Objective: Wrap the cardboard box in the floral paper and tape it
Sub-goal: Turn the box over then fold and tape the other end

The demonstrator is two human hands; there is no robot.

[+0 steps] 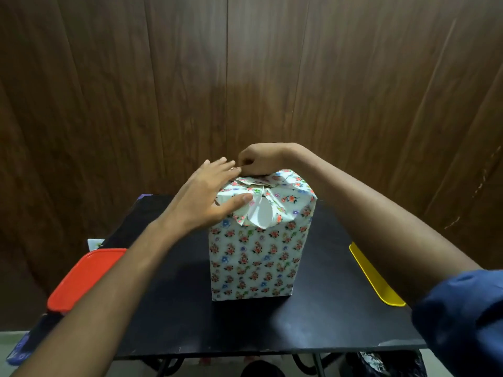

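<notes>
At far left, an orange lid (84,278) on a container at the edge of the black counter (168,317), the container's body hidden beneath the lid and its contents not visible; a dark patterned cloth (20,352) below it, cut off by the frame. Reaching in from lower left, a bare forearm ending in the left hand (209,197), fingers spread and lying flat on the left side of the box top, thumb pressing the folded paper down. At centre, standing upright on the counter, the cardboard box (253,257), fully covered in floral paper (288,197), no cardboard showing; on top, folded flaps gathered toward the middle, with one white underside of paper curling up at the near edge. Tape not clearly discernible. At the far edge of the box top, the right hand (258,161), fingers curled and pinching a paper fold, fingertips partly hidden behind the left hand's fingers. Farther right, a long bare forearm with a blue sleeve (462,322) pushed up, cut off at the frame edge. Behind that arm, a flat yellow object (375,278) on the counter, partly hidden, type unclear. Behind everything, a dark wood-panelled wall (353,77).
</notes>
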